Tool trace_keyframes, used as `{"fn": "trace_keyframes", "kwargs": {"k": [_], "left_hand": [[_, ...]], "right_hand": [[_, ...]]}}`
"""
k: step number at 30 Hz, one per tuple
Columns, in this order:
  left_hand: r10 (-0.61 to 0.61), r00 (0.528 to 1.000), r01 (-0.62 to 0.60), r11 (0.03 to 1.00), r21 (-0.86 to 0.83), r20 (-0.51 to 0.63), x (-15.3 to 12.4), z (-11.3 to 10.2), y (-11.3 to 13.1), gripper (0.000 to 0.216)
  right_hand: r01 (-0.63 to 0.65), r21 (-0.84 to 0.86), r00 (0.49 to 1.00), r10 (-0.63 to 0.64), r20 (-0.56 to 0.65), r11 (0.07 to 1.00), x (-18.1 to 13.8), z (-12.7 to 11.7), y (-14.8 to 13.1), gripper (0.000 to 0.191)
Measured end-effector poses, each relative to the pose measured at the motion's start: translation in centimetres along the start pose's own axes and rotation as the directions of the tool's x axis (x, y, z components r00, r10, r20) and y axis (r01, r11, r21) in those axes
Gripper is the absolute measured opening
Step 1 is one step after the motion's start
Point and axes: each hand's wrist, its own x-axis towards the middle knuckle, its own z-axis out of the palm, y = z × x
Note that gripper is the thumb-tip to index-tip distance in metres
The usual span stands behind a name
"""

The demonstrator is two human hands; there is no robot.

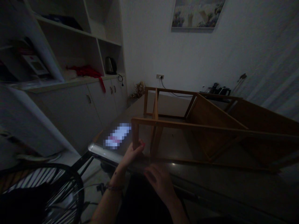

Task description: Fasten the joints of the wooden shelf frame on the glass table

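Note:
A brown wooden shelf rack [201, 124] lies on its side on the table [182, 155], its open frame at the near left and its panels toward the right. My left hand [134, 151] wraps around the lower part of the rack's short end bar, with the thumb across its front. Close to the table's front edge is my right hand [161, 180], below the rack and apart from it. Its fingers are loosely curved with a gap from the thumb, and nothing shows in them. The light is dim, so its fingertips are blurred.
A bright blurred-out phone-like screen [118, 136] lies on the table's left. At lower left stands a round slatted chair [67, 189]. White cabinets [67, 105] with a kettle [110, 65] line the left wall. Dark pots [221, 90] sit behind the rack.

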Motion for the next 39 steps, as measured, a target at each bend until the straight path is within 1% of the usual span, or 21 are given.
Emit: {"fn": "trace_keyframes", "kwargs": {"k": [3,10,14,18,23,27,33,39], "left_hand": [[0.01,1.0,-0.01,1.0,0.0,-0.019,0.0,0.1,0.0,0.041],[0.029,0.999,-0.029,0.999,0.015,0.016,0.1,-0.2,-0.1,0.039],[0.004,1.0,-0.004,1.0,-0.003,0.005,0.1,-0.1,-0.2,0.041],[-0.011,1.0,0.011,1.0,-0.027,0.006,0.0,0.0,0.0,0.041],[-0.003,1.0,0.003,1.0,0.001,-0.004,-0.1,0.0,0.1,0.04],[0.008,1.0,-0.008,1.0,0.019,-0.004,0.0,0.0,0.1,0.043],[0.009,1.0,-0.009,1.0,0.028,-0.002,0.0,0.1,0.4,0.045],[0.028,0.999,-0.028,1.0,0.011,0.019,0.0,0.0,0.2,0.042]], "right_hand": [[-0.011,0.015,1.0,0.011,0.016,1.0,-0.1,0.1,0.1,0.009],[-0.013,0.006,1.0,0.013,0.002,1.0,-0.1,0.1,0.1,0.009],[-0.031,0.001,0.999,0.031,0.022,1.0,0.0,0.2,-0.1,0.01],[-0.019,-0.031,0.999,0.018,-0.032,0.999,0.0,0.3,-0.3,0.008],[0.016,-0.041,0.998,-0.018,-0.068,0.999,0.0,0.5,-0.4,0.011],[0.045,-0.038,0.991,-0.05,-0.121,0.998,-0.2,0.7,0.0,0.011],[0.046,-0.039,0.989,-0.051,-0.142,0.998,-0.3,0.9,-0.1,0.012],[0.051,-0.071,0.98,-0.063,-0.188,0.996,-0.4,1.2,-0.2,0.012]]}}
